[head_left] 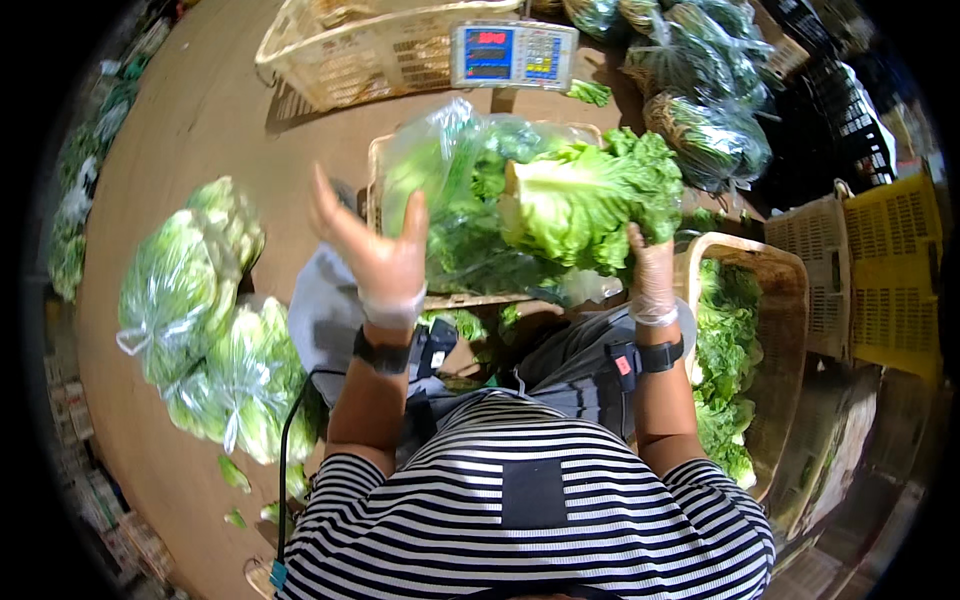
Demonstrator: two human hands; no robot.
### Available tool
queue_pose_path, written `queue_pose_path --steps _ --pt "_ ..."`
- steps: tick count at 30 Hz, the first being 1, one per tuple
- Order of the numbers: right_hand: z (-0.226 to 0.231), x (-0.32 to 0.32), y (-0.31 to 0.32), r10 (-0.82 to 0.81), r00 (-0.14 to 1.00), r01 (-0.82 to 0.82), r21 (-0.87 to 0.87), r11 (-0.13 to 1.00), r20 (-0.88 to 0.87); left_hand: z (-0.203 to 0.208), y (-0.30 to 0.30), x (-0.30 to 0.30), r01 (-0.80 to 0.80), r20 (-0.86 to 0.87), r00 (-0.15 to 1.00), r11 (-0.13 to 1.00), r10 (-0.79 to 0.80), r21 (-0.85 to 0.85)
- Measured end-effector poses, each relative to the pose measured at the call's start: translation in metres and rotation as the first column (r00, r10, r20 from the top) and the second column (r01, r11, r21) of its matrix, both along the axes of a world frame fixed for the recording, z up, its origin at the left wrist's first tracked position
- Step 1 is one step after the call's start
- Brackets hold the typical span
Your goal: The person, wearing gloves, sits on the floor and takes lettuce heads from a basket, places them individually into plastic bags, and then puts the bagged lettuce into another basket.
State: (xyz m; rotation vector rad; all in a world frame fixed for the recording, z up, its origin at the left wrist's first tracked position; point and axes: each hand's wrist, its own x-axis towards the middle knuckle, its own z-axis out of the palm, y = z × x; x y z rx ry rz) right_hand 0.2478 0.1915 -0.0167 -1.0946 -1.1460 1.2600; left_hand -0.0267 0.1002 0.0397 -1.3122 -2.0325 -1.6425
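My left hand (375, 245), in a thin clear glove, is raised left of the crate in front of me. Its thumb and fingers are spread apart with nothing between them. A head of leafy green lettuce (580, 205) lies on its side over that crate, cut stem to the left. My gloved right hand (654, 270) grips the leafy end from the right; most of its fingers are hidden behind the leaves. Under the lettuce, a clear plastic bag (430, 165) with greens inside covers much of the pale crate (373, 180).
A brown crate (785, 300) of loose lettuce stands at my right, near a yellow crate (893, 270). Tied bags of lettuce (180, 285) lie on the left floor. Ahead are a digital scale (514, 55), an openwork crate (375, 60) and more bagged greens (705, 135).
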Motion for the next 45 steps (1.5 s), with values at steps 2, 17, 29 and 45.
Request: queue_pose_path --steps 2,17,29,45 --pt "0.012 -0.009 -0.001 0.009 0.999 -0.01 0.001 1.0 0.041 0.005 -0.001 0.016 0.243 -0.119 0.967 0.959 -0.227 0.144" --pt "-0.018 -0.025 -0.004 0.236 0.971 -0.234 -0.029 0.972 0.051 -0.076 0.054 0.051 0.601 0.015 0.792 0.775 -0.61 -0.196" --pt "-0.033 -0.026 0.001 0.358 0.933 -0.346 -0.168 0.923 0.046 -0.078 0.043 0.045 0.561 0.135 0.828 0.81 -0.545 -0.172" --pt "-0.043 -0.032 0.008 0.275 0.954 -0.254 -0.166 0.953 0.122 -0.148 0.056 -0.044 0.058 0.713 -0.131 0.713 -0.689 0.699"
